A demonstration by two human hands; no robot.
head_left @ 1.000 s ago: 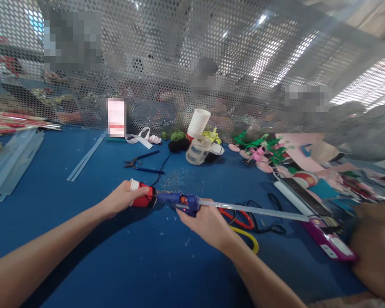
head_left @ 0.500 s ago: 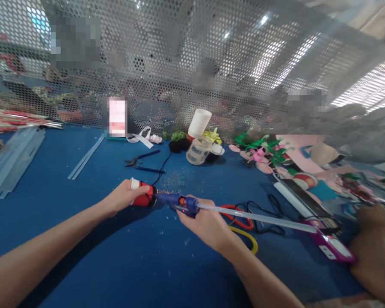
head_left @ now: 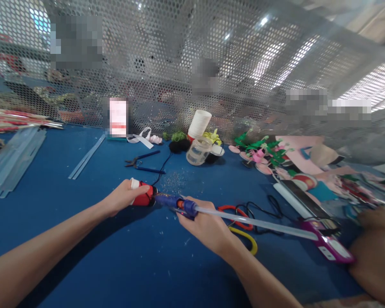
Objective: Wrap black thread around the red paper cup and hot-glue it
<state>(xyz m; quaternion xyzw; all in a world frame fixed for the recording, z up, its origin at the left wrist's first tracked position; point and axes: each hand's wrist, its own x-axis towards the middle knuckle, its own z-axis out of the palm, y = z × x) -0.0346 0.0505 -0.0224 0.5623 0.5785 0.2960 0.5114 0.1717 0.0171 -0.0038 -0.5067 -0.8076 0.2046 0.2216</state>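
Note:
My left hand (head_left: pixel 121 197) is closed around a small paper cup (head_left: pixel 143 196), lying on its side, white at the rim and wrapped in red with dark cord across it. In my right hand (head_left: pixel 208 224) is a blue hot glue gun (head_left: pixel 171 200), its nozzle at the dark end of the cup. Whether the nozzle touches the cup I cannot tell. A long clear glue stick (head_left: pixel 256 223) sticks out of the gun's back, over my wrist. Black cord (head_left: pixel 163 167) runs from near the cup to a black yarn bundle (head_left: pixel 179 146).
Pliers (head_left: pixel 144 162), a clear jar (head_left: pixel 199 150) and stacked white cups (head_left: pixel 199 123) stand or lie beyond my hands. Scissors (head_left: pixel 253 244) and a purple power strip (head_left: pixel 333 248) are at right, near another person's arm (head_left: pixel 377 252). Glue sticks (head_left: pixel 16 158) lie left; perforated metal mesh (head_left: pixel 167 55) rises behind.
The glue gun and my right hand have shifted very slightly at the cup's dark end. My left hand and the cup look almost still.

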